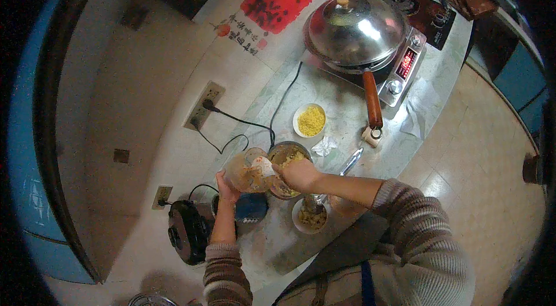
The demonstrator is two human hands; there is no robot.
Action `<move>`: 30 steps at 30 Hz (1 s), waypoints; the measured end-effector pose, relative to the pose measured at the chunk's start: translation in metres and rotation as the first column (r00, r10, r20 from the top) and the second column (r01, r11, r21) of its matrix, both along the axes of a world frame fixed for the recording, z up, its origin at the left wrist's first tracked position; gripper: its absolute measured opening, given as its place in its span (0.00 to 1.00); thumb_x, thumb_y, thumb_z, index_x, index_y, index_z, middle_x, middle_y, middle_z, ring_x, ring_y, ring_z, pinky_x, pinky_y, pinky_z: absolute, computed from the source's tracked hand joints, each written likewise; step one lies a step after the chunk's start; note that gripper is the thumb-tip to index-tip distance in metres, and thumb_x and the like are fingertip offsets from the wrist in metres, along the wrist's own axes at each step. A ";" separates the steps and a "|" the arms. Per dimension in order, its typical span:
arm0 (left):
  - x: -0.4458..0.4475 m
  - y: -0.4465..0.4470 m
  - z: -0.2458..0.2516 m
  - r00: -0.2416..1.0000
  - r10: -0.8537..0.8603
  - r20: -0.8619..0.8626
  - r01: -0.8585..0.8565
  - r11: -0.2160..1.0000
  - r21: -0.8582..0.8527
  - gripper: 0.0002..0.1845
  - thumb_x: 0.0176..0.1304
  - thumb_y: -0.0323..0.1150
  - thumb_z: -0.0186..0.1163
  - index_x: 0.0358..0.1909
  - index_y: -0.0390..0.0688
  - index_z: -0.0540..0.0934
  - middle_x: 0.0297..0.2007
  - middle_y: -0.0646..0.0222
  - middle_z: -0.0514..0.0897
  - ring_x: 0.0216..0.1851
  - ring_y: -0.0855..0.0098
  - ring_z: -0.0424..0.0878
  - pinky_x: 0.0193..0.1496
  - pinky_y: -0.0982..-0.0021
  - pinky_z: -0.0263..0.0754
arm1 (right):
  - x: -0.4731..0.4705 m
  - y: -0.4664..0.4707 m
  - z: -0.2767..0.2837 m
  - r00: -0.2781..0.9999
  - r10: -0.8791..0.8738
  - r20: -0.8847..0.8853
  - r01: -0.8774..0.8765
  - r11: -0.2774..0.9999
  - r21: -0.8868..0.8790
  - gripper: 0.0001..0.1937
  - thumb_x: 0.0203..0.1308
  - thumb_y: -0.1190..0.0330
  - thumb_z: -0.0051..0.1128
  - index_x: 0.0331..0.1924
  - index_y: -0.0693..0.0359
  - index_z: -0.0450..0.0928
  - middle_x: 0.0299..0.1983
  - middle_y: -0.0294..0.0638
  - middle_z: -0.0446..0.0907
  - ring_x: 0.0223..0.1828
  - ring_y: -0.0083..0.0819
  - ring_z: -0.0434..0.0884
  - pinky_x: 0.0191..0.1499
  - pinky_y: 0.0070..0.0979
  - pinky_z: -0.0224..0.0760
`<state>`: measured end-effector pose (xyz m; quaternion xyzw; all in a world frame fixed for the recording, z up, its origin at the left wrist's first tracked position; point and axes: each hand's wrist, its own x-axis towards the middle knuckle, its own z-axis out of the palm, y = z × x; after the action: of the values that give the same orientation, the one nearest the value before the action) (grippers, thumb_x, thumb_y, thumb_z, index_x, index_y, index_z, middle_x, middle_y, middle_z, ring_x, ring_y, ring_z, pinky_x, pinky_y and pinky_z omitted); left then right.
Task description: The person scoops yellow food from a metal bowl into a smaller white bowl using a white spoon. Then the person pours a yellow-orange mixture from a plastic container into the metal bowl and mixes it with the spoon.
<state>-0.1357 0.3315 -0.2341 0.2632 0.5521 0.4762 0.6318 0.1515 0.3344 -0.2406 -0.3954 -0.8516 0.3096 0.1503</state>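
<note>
My left hand (229, 187) grips a see-through bowl (241, 175) from its side and holds it tilted. Orange-brown food bits cling to the inside of that bowl. Between the fingers of my right hand (299, 175) is a white scraper (263, 166) with orange smears, reaching into the bowl's mouth. Directly beside and beneath both hands, a metal mixing bowl (309, 152) holds pale yellow mashed food. My right hand and forearm cover part of it. Nearer to me stands a white bowl (298, 227) of chunky mash, with a metal utensil (321, 198) in it.
A lidded wok (356, 32) sits on a lit induction cooker (393, 86), its wooden handle (372, 99) pointing towards me. A bowl of yellow crumbs (310, 120), crumpled tissue (325, 145) and a metal-handled tool (352, 161) lie nearby. Power cords (243, 121) run to the wall. A black rice cooker (187, 232) stands left.
</note>
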 end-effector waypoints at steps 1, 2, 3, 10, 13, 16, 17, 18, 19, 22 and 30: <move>-0.002 -0.002 -0.002 1.000 -0.009 0.005 0.009 1.000 0.026 0.34 0.53 0.54 0.40 0.57 0.42 0.65 0.54 0.63 0.69 0.54 0.61 0.68 0.55 0.59 0.61 | -0.006 -0.001 -0.001 1.000 -0.005 -0.022 0.005 1.000 -0.002 0.17 0.56 0.65 0.42 0.51 0.55 0.68 0.23 0.47 0.77 0.25 0.44 0.78 0.25 0.40 0.69; 0.003 0.002 -0.002 0.999 -0.030 -0.017 0.031 0.996 0.086 0.33 0.53 0.53 0.40 0.57 0.42 0.65 0.54 0.64 0.69 0.54 0.62 0.68 0.55 0.60 0.62 | -0.010 0.000 -0.006 0.999 -0.021 -0.039 0.021 1.000 -0.002 0.15 0.57 0.66 0.42 0.48 0.57 0.70 0.23 0.49 0.77 0.25 0.45 0.79 0.26 0.40 0.70; 0.010 0.005 0.000 0.998 -0.045 -0.042 0.051 0.988 0.145 0.33 0.53 0.52 0.40 0.58 0.42 0.64 0.54 0.64 0.69 0.54 0.63 0.68 0.55 0.61 0.62 | -0.015 0.000 -0.013 0.998 -0.033 -0.058 0.033 0.999 -0.002 0.13 0.57 0.67 0.41 0.45 0.59 0.73 0.23 0.50 0.77 0.25 0.45 0.79 0.26 0.40 0.70; 0.006 0.008 0.005 0.977 -0.109 -0.185 0.150 0.963 0.225 0.32 0.53 0.49 0.41 0.58 0.43 0.64 0.53 0.65 0.70 0.53 0.65 0.69 0.53 0.67 0.64 | -0.019 0.014 -0.027 0.949 0.044 -0.313 -0.194 0.864 -0.465 0.12 0.51 0.62 0.51 0.35 0.60 0.79 0.25 0.49 0.79 0.28 0.43 0.79 0.30 0.39 0.70; 0.006 0.006 0.001 0.988 -0.023 -0.155 0.059 0.972 0.229 0.32 0.53 0.49 0.41 0.58 0.43 0.64 0.53 0.65 0.70 0.52 0.65 0.69 0.53 0.67 0.64 | -0.004 0.022 -0.016 0.951 -0.078 -0.299 -0.185 0.629 -0.755 0.13 0.51 0.61 0.51 0.38 0.58 0.78 0.25 0.47 0.79 0.29 0.41 0.79 0.33 0.36 0.70; 0.014 0.010 0.004 0.981 -0.063 -0.182 0.110 0.961 0.255 0.32 0.52 0.49 0.43 0.58 0.42 0.64 0.53 0.65 0.70 0.53 0.66 0.68 0.54 0.68 0.63 | -0.009 0.020 -0.031 0.905 -0.071 -0.420 -0.190 0.815 -0.547 0.14 0.51 0.61 0.51 0.40 0.55 0.77 0.25 0.45 0.79 0.28 0.42 0.79 0.33 0.35 0.70; 0.017 0.013 0.007 0.974 -0.082 -0.213 0.140 0.951 0.274 0.32 0.52 0.49 0.43 0.58 0.42 0.64 0.53 0.65 0.70 0.53 0.65 0.68 0.54 0.67 0.64 | -0.015 0.015 -0.048 0.848 -0.044 -0.529 -0.195 0.901 -0.388 0.13 0.52 0.60 0.51 0.40 0.54 0.77 0.25 0.45 0.79 0.28 0.42 0.79 0.32 0.36 0.70; 0.019 0.014 0.009 0.965 -0.099 -0.242 0.169 0.942 0.289 0.33 0.51 0.49 0.43 0.58 0.41 0.64 0.53 0.64 0.70 0.54 0.65 0.68 0.54 0.66 0.64 | -0.020 0.014 -0.059 0.783 0.002 -0.622 -0.179 0.959 -0.221 0.13 0.52 0.60 0.51 0.40 0.53 0.77 0.25 0.45 0.79 0.28 0.43 0.78 0.32 0.36 0.69; 0.021 0.017 0.009 0.955 -0.116 -0.271 0.199 0.932 0.304 0.33 0.51 0.49 0.43 0.58 0.41 0.64 0.54 0.64 0.70 0.54 0.64 0.68 0.53 0.65 0.65 | -0.024 0.018 -0.070 0.802 0.037 -0.596 -0.202 0.956 -0.213 0.13 0.52 0.60 0.51 0.40 0.52 0.77 0.26 0.45 0.79 0.28 0.44 0.78 0.32 0.37 0.70; 0.018 0.025 0.004 0.942 -0.132 -0.307 0.227 0.927 0.298 0.33 0.50 0.48 0.44 0.58 0.40 0.64 0.54 0.65 0.70 0.54 0.65 0.68 0.53 0.65 0.65 | -0.026 0.030 -0.072 0.898 0.141 -0.416 -0.247 0.945 -0.213 0.13 0.53 0.61 0.51 0.43 0.50 0.76 0.30 0.46 0.79 0.32 0.44 0.78 0.34 0.36 0.70; -0.011 0.030 0.001 0.942 -0.004 -0.335 0.086 0.969 0.230 0.31 0.51 0.51 0.45 0.56 0.45 0.67 0.53 0.67 0.70 0.53 0.67 0.68 0.52 0.65 0.65 | 0.022 0.016 -0.060 0.981 0.012 0.191 0.011 0.993 -0.118 0.15 0.53 0.66 0.47 0.47 0.46 0.76 0.28 0.45 0.78 0.31 0.41 0.79 0.29 0.38 0.71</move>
<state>-0.1465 0.3618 -0.2334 0.4270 0.5826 0.4739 0.5037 0.1730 0.3508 -0.3009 -0.4314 -0.8424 0.3200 0.0439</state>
